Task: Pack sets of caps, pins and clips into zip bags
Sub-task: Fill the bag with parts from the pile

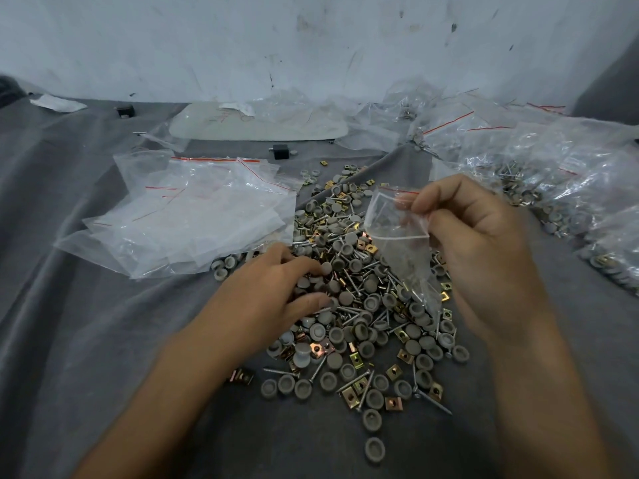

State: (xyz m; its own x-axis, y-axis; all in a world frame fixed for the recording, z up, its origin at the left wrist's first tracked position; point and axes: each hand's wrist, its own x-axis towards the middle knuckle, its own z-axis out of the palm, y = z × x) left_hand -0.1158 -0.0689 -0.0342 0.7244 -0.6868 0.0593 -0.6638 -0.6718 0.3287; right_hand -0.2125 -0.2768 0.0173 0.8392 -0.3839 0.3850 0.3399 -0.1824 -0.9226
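Note:
A heap of grey round caps (366, 340), metal pins (359, 288) and brass-coloured square clips (349, 394) lies on the grey cloth in front of me. My right hand (484, 250) holds a small clear zip bag (394, 233) by its red-striped mouth above the heap; the bag hangs down and a few parts show inside it. My left hand (273, 295) rests palm-down on the left side of the heap, fingers curled among the caps. Whether it pinches a part is hidden.
A stack of empty zip bags (186, 216) lies to the left of the heap. Filled zip bags (560, 174) pile up at the right. Further back lie a pale tray under plastic (256, 124), two small black blocks (280, 151), and the wall.

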